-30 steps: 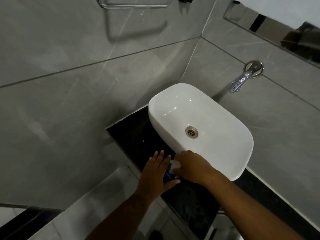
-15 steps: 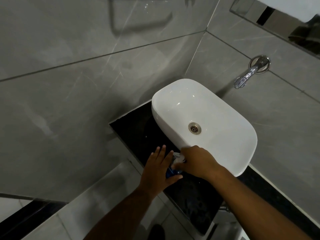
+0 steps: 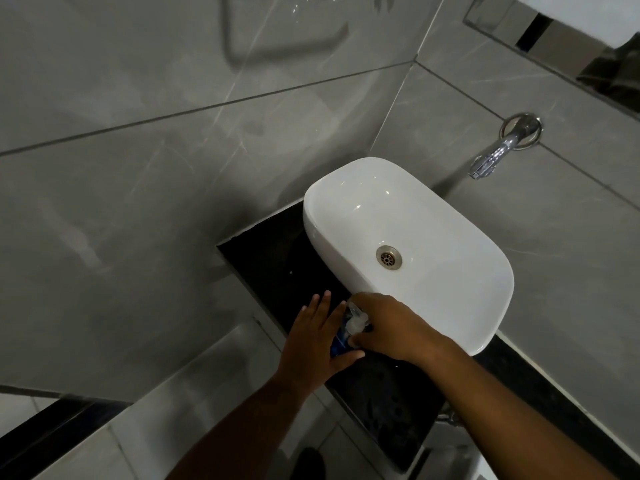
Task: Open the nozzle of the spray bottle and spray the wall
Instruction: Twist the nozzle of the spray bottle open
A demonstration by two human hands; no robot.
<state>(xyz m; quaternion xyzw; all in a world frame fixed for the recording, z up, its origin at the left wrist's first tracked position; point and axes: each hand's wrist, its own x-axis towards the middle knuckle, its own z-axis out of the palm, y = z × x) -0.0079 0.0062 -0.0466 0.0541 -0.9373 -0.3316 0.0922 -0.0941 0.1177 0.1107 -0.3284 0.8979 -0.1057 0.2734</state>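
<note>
Head view: both hands' grip clamped on spray bottle (image 3: 341, 341) beside empty sink (image 3: 450, 306).

Two bare forearms enter from the bottom edge, each ending in a bare hand. The left hand (image 3: 317, 337) and the right hand (image 3: 391, 329) show no rings, watches, bracelets or gloves. No sleeves reach the visible parts of either arm. A dark shoe tip (image 3: 308, 464) shows at the bottom.
</note>
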